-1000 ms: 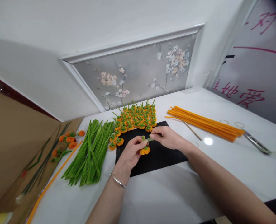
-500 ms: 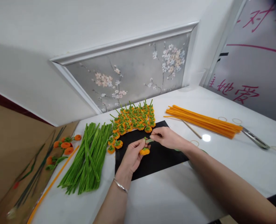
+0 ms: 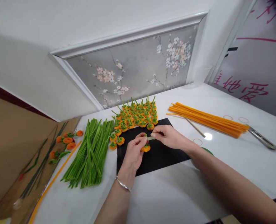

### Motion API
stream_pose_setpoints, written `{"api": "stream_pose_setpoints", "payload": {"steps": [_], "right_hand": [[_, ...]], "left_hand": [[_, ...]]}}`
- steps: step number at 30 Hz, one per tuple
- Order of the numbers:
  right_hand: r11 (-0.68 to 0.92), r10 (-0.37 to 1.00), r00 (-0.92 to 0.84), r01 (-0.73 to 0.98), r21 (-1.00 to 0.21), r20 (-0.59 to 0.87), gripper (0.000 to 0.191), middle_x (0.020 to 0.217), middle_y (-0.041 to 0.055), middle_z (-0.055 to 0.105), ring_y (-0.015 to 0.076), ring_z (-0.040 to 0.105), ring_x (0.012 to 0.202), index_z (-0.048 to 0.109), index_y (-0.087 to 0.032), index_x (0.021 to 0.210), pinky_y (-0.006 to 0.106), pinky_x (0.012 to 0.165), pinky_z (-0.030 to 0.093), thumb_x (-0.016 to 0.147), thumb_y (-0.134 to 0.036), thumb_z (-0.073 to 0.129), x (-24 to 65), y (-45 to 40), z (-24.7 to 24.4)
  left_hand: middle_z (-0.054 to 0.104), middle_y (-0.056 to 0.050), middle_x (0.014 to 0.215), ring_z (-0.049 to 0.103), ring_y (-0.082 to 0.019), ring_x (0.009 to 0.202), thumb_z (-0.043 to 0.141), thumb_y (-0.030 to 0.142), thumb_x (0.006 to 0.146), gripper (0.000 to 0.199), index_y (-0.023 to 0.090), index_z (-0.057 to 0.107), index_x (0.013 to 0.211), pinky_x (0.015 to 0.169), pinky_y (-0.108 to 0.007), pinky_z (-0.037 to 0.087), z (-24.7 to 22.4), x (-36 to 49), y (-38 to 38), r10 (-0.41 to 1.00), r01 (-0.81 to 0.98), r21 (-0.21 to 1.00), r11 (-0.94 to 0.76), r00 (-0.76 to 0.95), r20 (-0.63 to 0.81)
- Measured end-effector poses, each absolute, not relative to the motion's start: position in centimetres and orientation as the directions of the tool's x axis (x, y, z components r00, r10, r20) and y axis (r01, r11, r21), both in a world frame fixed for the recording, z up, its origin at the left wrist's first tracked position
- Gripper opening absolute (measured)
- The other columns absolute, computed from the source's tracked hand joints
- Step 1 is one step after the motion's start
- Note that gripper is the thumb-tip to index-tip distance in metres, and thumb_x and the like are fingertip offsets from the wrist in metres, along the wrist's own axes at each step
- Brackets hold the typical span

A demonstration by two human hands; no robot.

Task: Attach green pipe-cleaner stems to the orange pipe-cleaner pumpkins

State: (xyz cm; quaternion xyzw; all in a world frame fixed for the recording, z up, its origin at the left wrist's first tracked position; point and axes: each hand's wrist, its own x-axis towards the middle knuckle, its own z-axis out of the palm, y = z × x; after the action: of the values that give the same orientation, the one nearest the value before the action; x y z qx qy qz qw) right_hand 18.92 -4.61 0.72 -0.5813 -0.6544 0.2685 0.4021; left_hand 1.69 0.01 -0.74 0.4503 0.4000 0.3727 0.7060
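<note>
Over a black mat point(image 3: 161, 158), my left hand point(image 3: 134, 151) pinches an orange pipe-cleaner flower point(image 3: 146, 148) by its green stem, the orange head hanging below the fingers. A short strip of pale green tape point(image 3: 151, 138) runs from that stem to my right hand point(image 3: 164, 135), whose thumb and forefinger are closed on the tape's end. Just beyond the hands stand many finished-looking orange flowers with green stems point(image 3: 135, 115), packed in rows. Part of the stem is hidden behind my left fingers.
Green pipe cleaners point(image 3: 88, 155) lie in a heap on the left, orange pipe cleaners point(image 3: 208, 119) in a bundle on the right. A thin stick point(image 3: 195, 127), a metal-handled tool point(image 3: 263, 138) and rubber bands point(image 3: 243, 120) are nearby. Orange flowers point(image 3: 69, 141) rest on cardboard at far left.
The view has shifted slightly, so the table's things sit a little differently in the picture. Both hands keep their hold on the flower and the tape, with only small finger movement.
</note>
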Motion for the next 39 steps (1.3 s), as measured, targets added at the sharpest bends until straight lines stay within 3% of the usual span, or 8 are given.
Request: {"api": "stream_pose_setpoints", "payload": {"steps": [18,21,26,30,39], "right_hand": [[0.193,0.980,-0.064,0.521,-0.832,0.187,0.022,0.061,-0.0031,0.047,0.0101,0.040,0.057,0.060,-0.016,0.073,0.022,0.054,0.031,0.088,-0.029,0.049,19.2,-4.6,0.8],[0.206,0.978,-0.106,0.534,-0.820,0.177,0.026,0.061,-0.0026,0.048,0.0105,0.041,0.056,0.066,-0.016,0.084,0.023,0.054,0.031,0.090,-0.035,0.049,19.3,-4.9,1.3],[0.182,0.982,-0.137,0.523,-0.832,0.129,0.028,0.060,-0.0019,0.052,0.0104,0.042,0.057,0.069,-0.017,0.075,0.023,0.055,0.032,0.088,-0.036,0.053,19.5,-4.9,1.3],[0.202,0.979,-0.111,0.519,-0.830,0.169,0.022,0.071,0.0005,0.063,0.0117,0.052,0.064,0.070,-0.017,0.078,0.023,0.059,0.035,0.086,-0.031,0.056,19.3,-4.9,1.1],[0.166,0.985,-0.052,0.561,-0.811,0.165,0.018,0.062,-0.0020,0.059,0.0094,0.044,0.056,0.074,-0.021,0.085,0.022,0.052,0.029,0.083,-0.031,0.059,18.6,-5.5,2.1]], "left_hand": [[0.054,-0.006,0.107,0.051,-0.014,0.097,0.083,0.019,0.061,0.019,0.013,0.066,0.056,0.073,-0.022,0.040,-0.3,1.9,-0.6,0.877,-0.240,0.910,0.338,0.432,-0.211],[0.054,-0.004,0.103,0.051,-0.013,0.092,0.084,0.020,0.059,0.021,0.013,0.064,0.055,0.070,-0.022,0.040,-0.2,2.1,-0.8,0.867,-0.236,0.904,0.356,0.444,-0.225],[0.052,-0.001,0.101,0.049,-0.008,0.078,0.084,0.020,0.059,0.023,0.013,0.062,0.055,0.066,-0.021,0.039,-0.2,2.0,-0.8,0.850,-0.223,0.896,0.384,0.465,-0.249],[0.050,0.000,0.103,0.049,-0.007,0.076,0.084,0.021,0.058,0.025,0.013,0.060,0.056,0.060,-0.020,0.037,-0.2,1.7,-0.8,0.843,-0.205,0.899,0.387,0.473,-0.256],[0.051,0.000,0.092,0.051,-0.009,0.077,0.083,0.016,0.058,0.026,0.013,0.058,0.056,0.064,-0.021,0.041,0.5,2.6,-1.7,0.877,-0.159,0.960,0.229,0.461,-0.133]]}}
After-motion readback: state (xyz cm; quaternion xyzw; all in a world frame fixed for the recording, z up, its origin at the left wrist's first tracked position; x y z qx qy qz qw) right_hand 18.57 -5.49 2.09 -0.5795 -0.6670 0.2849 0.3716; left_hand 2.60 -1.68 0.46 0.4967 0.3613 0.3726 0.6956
